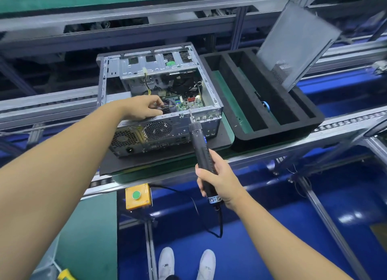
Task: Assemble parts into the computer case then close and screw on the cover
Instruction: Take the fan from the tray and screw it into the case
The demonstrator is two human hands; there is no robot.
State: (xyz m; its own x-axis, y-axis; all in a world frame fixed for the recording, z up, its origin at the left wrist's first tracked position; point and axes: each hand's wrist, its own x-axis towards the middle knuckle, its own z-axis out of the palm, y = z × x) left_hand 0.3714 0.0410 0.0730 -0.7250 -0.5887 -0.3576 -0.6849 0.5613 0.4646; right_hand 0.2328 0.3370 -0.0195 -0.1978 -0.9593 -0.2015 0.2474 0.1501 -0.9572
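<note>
1. One computer case (159, 103) lies on its side, open at the top, on one dark mat (146, 164) on the green desk (229, 133). Its ported rear panel, with two round fan grilles, faces near.
2. One cover (297, 43), a grey panel, stands tilted to the right of the case. Its lower edge sits in the far right part of one black foam tray (272, 133) with three long slots.
3. One electric screwdriver (199, 145) points up and away, its bit at the near top rim of the case.
4. Two hands are in view. The left hand (144, 108) reaches into the case at its near edge, fingers bent and pinching a small dark part (164, 107) with wires; what the part is cannot be told.
5. The right hand (217, 181) has all its fingers wrapped tightly round the screwdriver's black handle, near its corded end.
6. One yellow box with a green button (137, 195) hangs below the desk's near edge. Two white shoes (186, 263) stand on the blue floor.
</note>
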